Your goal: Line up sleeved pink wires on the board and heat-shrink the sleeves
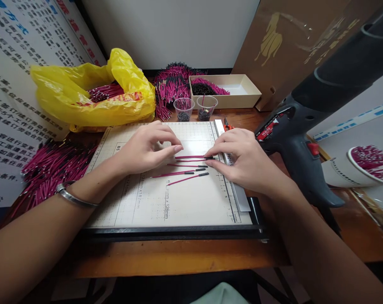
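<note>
- On cutting board (178, 202), atop surface: magenta wires (186, 165), black sleeves at right ends.
- Left hand (147, 147) pinching topmost wire's left part.
- Right hand (242, 158) pinching its sleeved tip, beside ruler (238, 194).
- Likely light, thin, springy, slippery; best gripped near sleeve.
- Heat gun (292, 139) at right.

A cutting board (137, 207) lies on the table (178, 257), and a few wires (185, 169) lie on it between the left hand (147, 147) and the right hand (242, 158). Behind the board stand two cups (194, 109), and behind them an open box (238, 90). A bag (93, 90) lies at the back left. A heat gun (308, 122) stands to the right of the board.
</note>
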### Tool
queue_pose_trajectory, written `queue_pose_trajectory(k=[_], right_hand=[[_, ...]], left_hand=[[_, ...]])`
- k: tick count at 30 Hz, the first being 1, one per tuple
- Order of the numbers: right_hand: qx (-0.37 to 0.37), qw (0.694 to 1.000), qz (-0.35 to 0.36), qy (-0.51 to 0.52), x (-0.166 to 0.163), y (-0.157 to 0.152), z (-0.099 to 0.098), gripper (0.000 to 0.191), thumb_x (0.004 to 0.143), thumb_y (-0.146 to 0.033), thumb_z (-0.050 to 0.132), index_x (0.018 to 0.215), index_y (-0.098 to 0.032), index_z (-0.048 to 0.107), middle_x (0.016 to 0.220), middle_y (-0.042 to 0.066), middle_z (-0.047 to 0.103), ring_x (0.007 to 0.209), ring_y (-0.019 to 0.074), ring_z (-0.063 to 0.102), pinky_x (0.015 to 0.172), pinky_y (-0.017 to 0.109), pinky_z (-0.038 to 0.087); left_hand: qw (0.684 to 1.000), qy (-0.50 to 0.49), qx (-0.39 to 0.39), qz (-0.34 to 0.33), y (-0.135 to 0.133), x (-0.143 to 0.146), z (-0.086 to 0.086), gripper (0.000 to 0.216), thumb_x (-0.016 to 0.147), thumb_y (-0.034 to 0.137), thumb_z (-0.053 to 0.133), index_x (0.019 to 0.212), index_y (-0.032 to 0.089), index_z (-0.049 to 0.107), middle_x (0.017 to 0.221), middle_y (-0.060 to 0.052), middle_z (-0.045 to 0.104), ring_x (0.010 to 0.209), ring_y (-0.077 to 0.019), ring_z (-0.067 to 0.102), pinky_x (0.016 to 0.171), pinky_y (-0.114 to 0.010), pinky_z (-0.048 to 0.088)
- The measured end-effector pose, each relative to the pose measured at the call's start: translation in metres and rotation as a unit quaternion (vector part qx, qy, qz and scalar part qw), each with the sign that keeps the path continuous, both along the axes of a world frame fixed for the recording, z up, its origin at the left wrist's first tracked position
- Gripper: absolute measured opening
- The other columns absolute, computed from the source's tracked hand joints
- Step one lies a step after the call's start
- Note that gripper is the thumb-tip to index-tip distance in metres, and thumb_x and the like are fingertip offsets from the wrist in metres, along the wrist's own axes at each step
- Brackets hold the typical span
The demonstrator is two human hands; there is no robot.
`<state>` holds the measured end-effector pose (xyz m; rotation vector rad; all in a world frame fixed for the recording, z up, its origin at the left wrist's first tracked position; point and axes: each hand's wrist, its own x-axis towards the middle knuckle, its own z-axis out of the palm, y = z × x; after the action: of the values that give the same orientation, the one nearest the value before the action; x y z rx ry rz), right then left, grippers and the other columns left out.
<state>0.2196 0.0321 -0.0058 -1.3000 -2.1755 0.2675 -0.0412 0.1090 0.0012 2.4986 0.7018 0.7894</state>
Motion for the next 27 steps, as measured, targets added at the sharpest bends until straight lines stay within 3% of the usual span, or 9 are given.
queue_pose_trajectory(k=[8, 15, 27], right_hand=[[-0.001, 1.000, -0.014, -0.021, 0.003, 0.003, -0.003, 0.013, 0.089, -0.026, 0.073, 0.076, -0.026, 0.076, 0.083, 0.001, 0.074, 0.094, 0.0231, 0.065, 0.102, 0.049, 0.037], [0.023, 1.000, -0.001, 0.002, -0.003, 0.001, -0.003, 0.014, 0.092, -0.028, 0.072, 0.079, -0.025, 0.077, 0.082, 0.001, 0.074, 0.089, 0.0212, 0.063, 0.095, 0.045, 0.039], [-0.005, 1.000, 0.023, -0.020, -0.001, 0.000, 0.000, 0.015, 0.089, -0.024, 0.071, 0.076, -0.026, 0.077, 0.083, 0.001, 0.074, 0.094, 0.0225, 0.063, 0.103, 0.049, 0.035]], left_hand=[[0.999, 0.043, -0.003, 0.000, 0.001, 0.001, 0.001, 0.025, 0.094, 0.035, 0.064, 0.082, 0.019, 0.079, 0.083, -0.004, 0.077, 0.079, -0.0184, 0.064, 0.077, -0.034, 0.047], [0.999, 0.048, -0.006, 0.007, 0.002, 0.001, 0.000, 0.026, 0.094, 0.037, 0.064, 0.081, 0.019, 0.078, 0.080, -0.004, 0.076, 0.076, -0.0184, 0.061, 0.075, -0.034, 0.045], [0.999, 0.045, 0.000, -0.011, 0.002, 0.001, -0.001, 0.025, 0.095, 0.037, 0.064, 0.081, 0.020, 0.077, 0.081, -0.004, 0.075, 0.076, -0.0178, 0.062, 0.076, -0.034, 0.045]])
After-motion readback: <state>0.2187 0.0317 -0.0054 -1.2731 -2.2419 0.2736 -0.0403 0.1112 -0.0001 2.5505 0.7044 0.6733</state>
